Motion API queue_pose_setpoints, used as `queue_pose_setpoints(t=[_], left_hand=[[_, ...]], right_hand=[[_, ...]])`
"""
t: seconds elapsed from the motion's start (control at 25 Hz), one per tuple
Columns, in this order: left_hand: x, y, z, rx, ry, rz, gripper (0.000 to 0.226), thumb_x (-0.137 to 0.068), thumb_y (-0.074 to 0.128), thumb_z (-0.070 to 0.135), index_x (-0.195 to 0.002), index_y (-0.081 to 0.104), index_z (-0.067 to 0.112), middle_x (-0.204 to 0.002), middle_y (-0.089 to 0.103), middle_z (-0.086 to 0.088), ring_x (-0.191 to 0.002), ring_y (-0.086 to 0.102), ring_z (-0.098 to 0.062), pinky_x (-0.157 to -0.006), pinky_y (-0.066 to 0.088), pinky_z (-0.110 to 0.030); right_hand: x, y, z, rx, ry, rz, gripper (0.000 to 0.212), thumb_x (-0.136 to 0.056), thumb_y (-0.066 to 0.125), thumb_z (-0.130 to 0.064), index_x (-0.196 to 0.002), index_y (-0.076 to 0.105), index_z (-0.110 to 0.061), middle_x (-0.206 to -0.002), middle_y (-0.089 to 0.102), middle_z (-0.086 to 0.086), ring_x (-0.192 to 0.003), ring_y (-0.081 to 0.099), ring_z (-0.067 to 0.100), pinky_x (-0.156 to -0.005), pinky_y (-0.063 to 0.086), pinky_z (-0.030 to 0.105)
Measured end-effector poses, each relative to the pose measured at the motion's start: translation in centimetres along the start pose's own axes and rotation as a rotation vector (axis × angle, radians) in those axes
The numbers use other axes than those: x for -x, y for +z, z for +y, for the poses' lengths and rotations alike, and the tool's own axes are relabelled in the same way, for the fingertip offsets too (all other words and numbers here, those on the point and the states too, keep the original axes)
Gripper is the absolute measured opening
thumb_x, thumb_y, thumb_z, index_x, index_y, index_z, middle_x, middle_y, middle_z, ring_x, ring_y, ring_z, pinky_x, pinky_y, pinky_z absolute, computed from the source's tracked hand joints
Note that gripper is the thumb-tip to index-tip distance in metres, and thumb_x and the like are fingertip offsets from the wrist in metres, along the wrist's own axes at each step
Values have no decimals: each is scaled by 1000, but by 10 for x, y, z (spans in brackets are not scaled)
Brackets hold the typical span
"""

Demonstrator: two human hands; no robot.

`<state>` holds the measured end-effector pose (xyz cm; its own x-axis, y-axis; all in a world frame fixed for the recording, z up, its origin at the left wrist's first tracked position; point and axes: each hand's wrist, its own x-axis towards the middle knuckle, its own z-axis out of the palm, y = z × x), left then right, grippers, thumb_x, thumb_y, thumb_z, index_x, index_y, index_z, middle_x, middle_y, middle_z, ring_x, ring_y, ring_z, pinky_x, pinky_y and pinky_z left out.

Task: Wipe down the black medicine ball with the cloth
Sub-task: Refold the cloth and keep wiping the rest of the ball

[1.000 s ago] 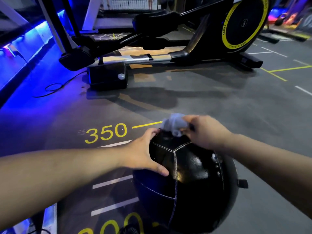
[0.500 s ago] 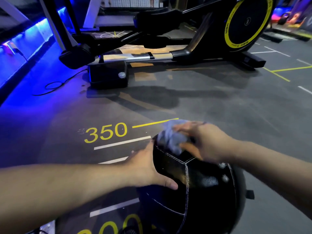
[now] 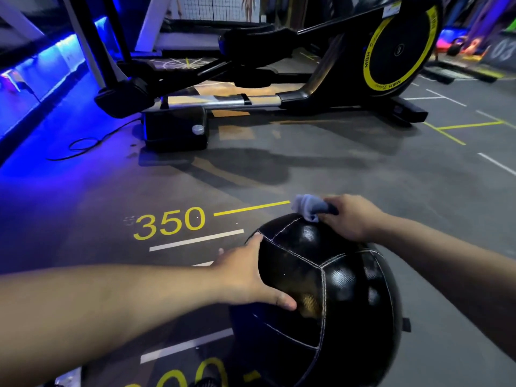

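Grey gym floor holds the black medicine ball; left hand, fingers spread flat, braces its side; right hand clutches the bunched cloth at the far top; best to press firmly, sweep each panel, and follow the seams.

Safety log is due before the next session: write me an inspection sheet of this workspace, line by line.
Surface: grey gym floor with a yellow 350 marking and white lines.
Job's things: black medicine ball with stitched panels; pale cloth touching its far top.
Clutter: nothing seen.
Grippers: left hand lies flat against the ball's left side, thumb across the front; right hand grips the bunched cloth.
Cables: one black cable looped on the floor, left of the machine's base.
Surroundings: elliptical machine with a yellow-rimmed flywheel behind the ball; blue strip lighting along the left.
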<state>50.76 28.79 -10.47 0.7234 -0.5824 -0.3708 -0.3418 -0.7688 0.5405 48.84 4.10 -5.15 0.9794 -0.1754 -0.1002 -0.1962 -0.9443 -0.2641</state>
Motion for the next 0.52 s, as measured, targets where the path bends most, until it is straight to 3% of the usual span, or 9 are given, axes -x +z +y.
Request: queue_pose_setpoints(t=[0.08,0.16,0.24,0.32,0.44,0.52], left_hand=[[-1,0,-1,30,2,29,138,-20,69,88,-142,19,45,-141,52,10,-134,45,-20,-115,29,-48],[0,1,-5,112,48,39,104,-18,71,88,-112,28,73,-132,55,17,-127,51,-12,-112,35,-48],[0,2,-9,134,81,42,102,-18,69,90,-111,29,74,-130,53,21,-127,50,-10,-111,35,-49],[-1,2,-7,86,65,34,128,-21,69,91,-136,26,52,-138,51,16,-132,47,-14,-113,34,-45],[-3,1,-2,52,43,14,150,-25,68,88,-151,8,32,-151,40,8,-140,38,-18,-117,28,-45],[-4,-1,-1,39,62,10,149,-26,69,87,-151,11,29,-150,42,8,-139,39,-18,-116,28,-47]], right_hand=[[22,6,-34,-24,-353,33,14,-84,60,-30,-96,69,-30,-101,68,-15,-102,63,16,-80,40,21],[45,18,-60,104,-624,5,32,-83,50,-36,-109,68,-33,-124,63,-16,-122,53,14,-102,37,29],[49,24,-59,178,-618,-23,44,-83,43,-40,-122,61,-34,-135,58,-13,-130,46,15,-109,33,35],[36,19,-34,78,-537,43,29,-83,50,-33,-107,66,-32,-117,67,-10,-112,60,17,-94,44,27],[18,3,-3,-24,-134,150,14,-83,56,-28,-95,64,-27,-97,72,-4,-96,65,26,-72,44,28],[28,8,-8,76,-226,152,19,-82,56,-28,-99,64,-27,-103,71,-6,-99,64,24,-75,43,26]])
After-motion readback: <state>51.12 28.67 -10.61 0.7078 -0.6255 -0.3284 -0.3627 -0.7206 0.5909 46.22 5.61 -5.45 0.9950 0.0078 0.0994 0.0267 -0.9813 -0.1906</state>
